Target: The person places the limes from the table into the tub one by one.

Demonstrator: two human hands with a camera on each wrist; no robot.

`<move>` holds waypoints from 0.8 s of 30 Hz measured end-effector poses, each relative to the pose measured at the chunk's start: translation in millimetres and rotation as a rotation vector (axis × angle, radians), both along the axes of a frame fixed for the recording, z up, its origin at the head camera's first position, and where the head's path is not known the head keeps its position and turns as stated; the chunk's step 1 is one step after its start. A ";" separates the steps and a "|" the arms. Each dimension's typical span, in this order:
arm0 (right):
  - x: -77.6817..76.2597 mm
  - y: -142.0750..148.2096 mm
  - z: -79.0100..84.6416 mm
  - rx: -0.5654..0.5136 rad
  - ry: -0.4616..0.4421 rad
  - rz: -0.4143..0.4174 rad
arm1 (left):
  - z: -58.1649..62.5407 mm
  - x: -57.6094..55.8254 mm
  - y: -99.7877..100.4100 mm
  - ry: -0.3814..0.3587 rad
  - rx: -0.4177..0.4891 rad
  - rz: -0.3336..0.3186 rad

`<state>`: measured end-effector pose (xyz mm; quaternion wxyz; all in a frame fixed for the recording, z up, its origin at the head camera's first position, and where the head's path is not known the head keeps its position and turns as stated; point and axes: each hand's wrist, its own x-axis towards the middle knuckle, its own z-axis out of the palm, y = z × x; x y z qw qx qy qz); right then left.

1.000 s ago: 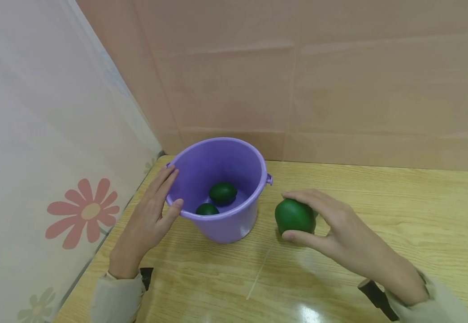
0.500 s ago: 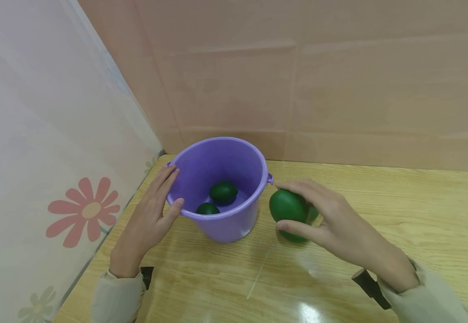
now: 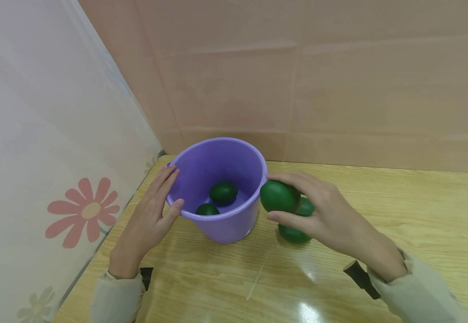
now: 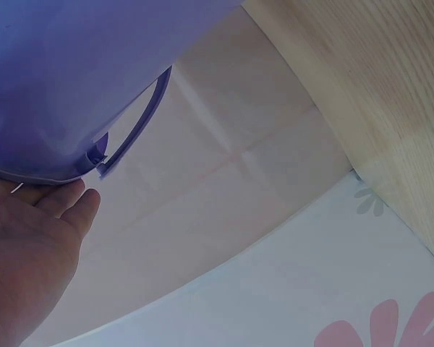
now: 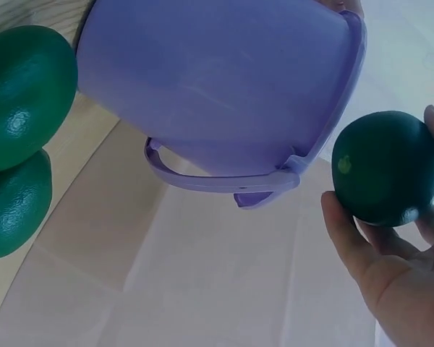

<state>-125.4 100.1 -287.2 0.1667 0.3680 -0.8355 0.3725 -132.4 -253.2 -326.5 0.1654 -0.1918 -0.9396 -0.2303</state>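
Note:
In the head view, my right hand (image 3: 318,208) pinches a dark green avocado (image 3: 279,196) between thumb and fingers, just outside the right rim of a purple bucket (image 3: 227,229). The right wrist view shows that avocado (image 5: 388,168) above the table, beside the rim. My left hand (image 3: 149,220) rests on the bucket's left rim, its fingers fairly straight and fingertips over the edge. Inside the bucket lie two avocados, one near the middle (image 3: 223,193) and one (image 3: 207,209) partly hidden by the front wall. Below my right hand, two further avocados (image 3: 294,234) sit on the table.
The bucket stands on a wood-grain table (image 3: 201,287) near its back left corner. A pinkish-brown sheet (image 3: 339,89) rises behind, and a pale flowered sheet (image 3: 56,134) covers the left side. The bucket's handle (image 5: 217,181) hangs along its outside.
My right hand has lifted the avocado and carried it left and up toward the bucket's rim, uncovering the avocados on the table beneath. My left hand and the bucket stay put.

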 end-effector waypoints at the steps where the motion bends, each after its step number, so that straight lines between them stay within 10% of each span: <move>1: -0.5 -0.3 0.5 -0.004 0.003 0.003 | 0.1 0.1 0.0 0.002 0.001 -0.001; 24: -11.2 -17.4 8.0 -0.070 -0.123 0.074 | -0.8 0.4 -0.8 0.009 0.008 -0.009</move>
